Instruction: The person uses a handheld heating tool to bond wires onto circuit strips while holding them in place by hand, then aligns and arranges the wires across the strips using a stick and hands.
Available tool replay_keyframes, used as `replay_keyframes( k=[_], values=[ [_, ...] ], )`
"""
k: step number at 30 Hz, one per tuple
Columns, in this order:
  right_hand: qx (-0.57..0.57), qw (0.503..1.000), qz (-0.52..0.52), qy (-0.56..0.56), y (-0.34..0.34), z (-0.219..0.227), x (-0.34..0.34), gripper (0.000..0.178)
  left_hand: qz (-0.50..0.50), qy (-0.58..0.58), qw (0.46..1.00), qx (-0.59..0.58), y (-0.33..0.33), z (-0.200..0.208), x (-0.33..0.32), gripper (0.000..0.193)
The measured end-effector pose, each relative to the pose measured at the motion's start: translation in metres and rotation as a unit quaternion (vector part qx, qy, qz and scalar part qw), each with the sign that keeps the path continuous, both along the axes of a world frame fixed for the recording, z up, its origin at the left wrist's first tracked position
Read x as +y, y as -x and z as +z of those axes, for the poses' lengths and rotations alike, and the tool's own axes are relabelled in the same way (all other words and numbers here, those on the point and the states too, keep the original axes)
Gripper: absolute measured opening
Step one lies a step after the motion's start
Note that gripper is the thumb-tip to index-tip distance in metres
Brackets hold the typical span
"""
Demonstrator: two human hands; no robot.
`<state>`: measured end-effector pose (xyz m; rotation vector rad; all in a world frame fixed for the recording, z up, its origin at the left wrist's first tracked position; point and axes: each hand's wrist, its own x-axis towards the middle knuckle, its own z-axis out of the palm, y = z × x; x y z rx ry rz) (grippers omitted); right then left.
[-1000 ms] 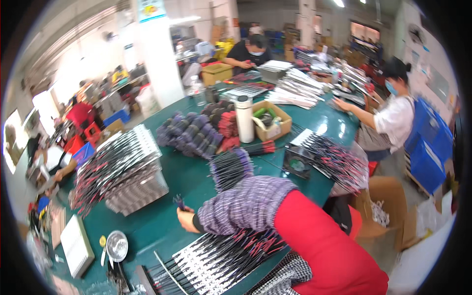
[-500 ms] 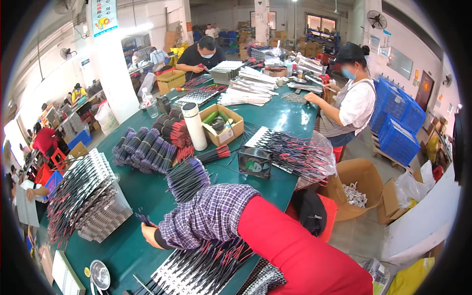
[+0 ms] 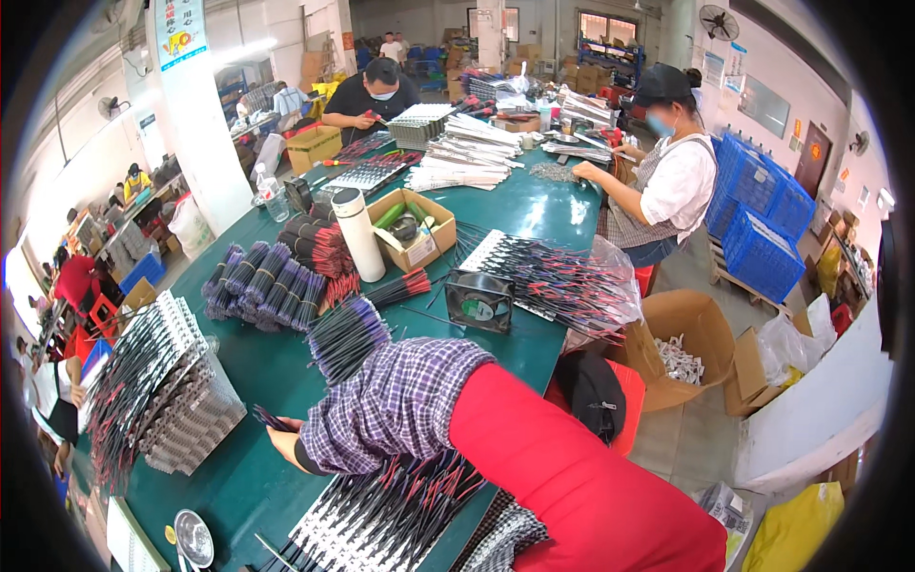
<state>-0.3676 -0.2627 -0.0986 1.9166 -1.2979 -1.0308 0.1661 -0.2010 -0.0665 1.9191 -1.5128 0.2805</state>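
My right arm, in a red sleeve with a plaid sleeve cover, reaches across the green table (image 3: 253, 486) from the lower right. My right hand (image 3: 287, 445) is closed on a small bunch of dark wires (image 3: 270, 417) that sticks out past the fingers. Just beyond my forearm lies a thick bundle of black wires with purple ends (image 3: 349, 336). Partly under the forearm is a white panel with rows of black and red wires (image 3: 381, 515). Left of the hand stands a tall stack of similar wired panels (image 3: 195, 419). My left hand is out of view.
Bundled wires (image 3: 262, 284), a white flask (image 3: 358, 234), a cardboard box (image 3: 419, 229) and a small black fan (image 3: 479, 300) occupy the table's middle. A metal bowl (image 3: 193, 539) sits near the front left. Two co-workers work at the far side. An open carton (image 3: 686, 324) stands right.
The view has shifted slightly. My right hand has turned a little, so the bunch of wires now points more to the left. A person at the far left has moved.
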Motion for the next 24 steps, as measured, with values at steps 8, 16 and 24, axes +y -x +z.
replay_keyframes(
  k=[8, 16, 24],
  values=[
    [-0.09, 0.988, -0.058, -0.109, -0.023, 0.048, 0.031, 0.036, 0.021, -0.004, 1.0, 0.002, -0.013, -0.016, -0.007, 0.047],
    [-0.064, 0.989, -0.054, -0.124, -0.028, 0.053, 0.039, 0.032, 0.02, -0.024, 0.999, 0.024, 0.004, 0.003, 0.001, 0.046],
    [-0.122, 0.977, -0.092, -0.149, -0.031, 0.065, 0.042, 0.028, 0.01, -0.011, 0.999, 0.037, 0.0, -0.001, 0.003, 0.048]
  ],
)
